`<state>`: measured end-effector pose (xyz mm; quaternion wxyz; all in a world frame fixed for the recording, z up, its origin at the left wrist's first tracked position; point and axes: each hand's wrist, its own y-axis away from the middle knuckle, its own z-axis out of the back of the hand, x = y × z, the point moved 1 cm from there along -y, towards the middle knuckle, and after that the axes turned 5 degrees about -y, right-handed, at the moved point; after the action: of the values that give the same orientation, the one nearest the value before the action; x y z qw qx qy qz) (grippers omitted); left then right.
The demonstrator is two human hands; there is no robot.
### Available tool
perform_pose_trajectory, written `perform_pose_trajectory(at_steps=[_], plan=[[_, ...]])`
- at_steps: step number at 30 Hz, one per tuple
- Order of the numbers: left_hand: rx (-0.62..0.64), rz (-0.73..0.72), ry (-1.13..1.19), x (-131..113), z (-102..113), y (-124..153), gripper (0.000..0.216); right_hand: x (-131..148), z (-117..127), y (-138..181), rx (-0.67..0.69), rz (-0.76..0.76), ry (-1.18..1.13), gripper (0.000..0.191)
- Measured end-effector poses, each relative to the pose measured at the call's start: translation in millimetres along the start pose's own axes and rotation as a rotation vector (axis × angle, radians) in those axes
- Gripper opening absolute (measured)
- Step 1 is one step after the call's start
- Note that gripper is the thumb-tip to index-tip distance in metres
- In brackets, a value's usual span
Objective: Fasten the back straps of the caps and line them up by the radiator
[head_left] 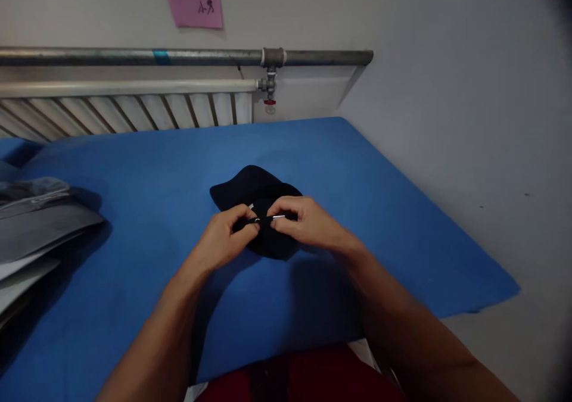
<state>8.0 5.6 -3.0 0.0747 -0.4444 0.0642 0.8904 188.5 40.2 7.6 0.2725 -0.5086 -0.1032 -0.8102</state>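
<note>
A dark navy cap (243, 186) lies on the blue-covered table with its brim pointing away to the upper left. Its back strap (263, 219), which carries small shiny metal parts, is stretched between my two hands. My left hand (227, 234) pinches the strap's left side between thumb and forefinger. From the other side, my right hand (308, 220) grips the strap close to a silver metal piece (277, 216). Both hands rest over the cap's crown, which they partly cover. The fingertips of the two hands are only a small gap apart.
The blue table surface (179, 170) reaches to the wall. A stack of grey and white folded items (44, 223) sits at the left. Behind the table are a white radiator (152, 110), a metal pipe (107, 56) and a valve (270, 86). A pink note (194, 3) hangs above.
</note>
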Motion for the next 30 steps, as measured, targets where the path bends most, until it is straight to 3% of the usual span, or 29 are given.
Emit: perform_pose_trajectory(at_steps=[13, 20, 24, 30], plan=[[0.041, -0.03, -0.07, -3, 2, 0, 0.011, 0, -1, 0, 0.041, 0.0, 0.013, 0.01], [-0.075, -0.026, -0.184, -7, -3, -1, 0.012, -2, -3, 0, 0.066, -0.006, -0.018, 0.007], [-0.042, 0.045, -0.029, -3, 0, -1, 0.015, -4, -5, -1, 0.054, -0.003, 0.001, 0.01], [0.077, 0.01, 0.225, 5, 14, 0, 0.018, -4, -5, -2, 0.023, 0.046, 0.019, 0.01]])
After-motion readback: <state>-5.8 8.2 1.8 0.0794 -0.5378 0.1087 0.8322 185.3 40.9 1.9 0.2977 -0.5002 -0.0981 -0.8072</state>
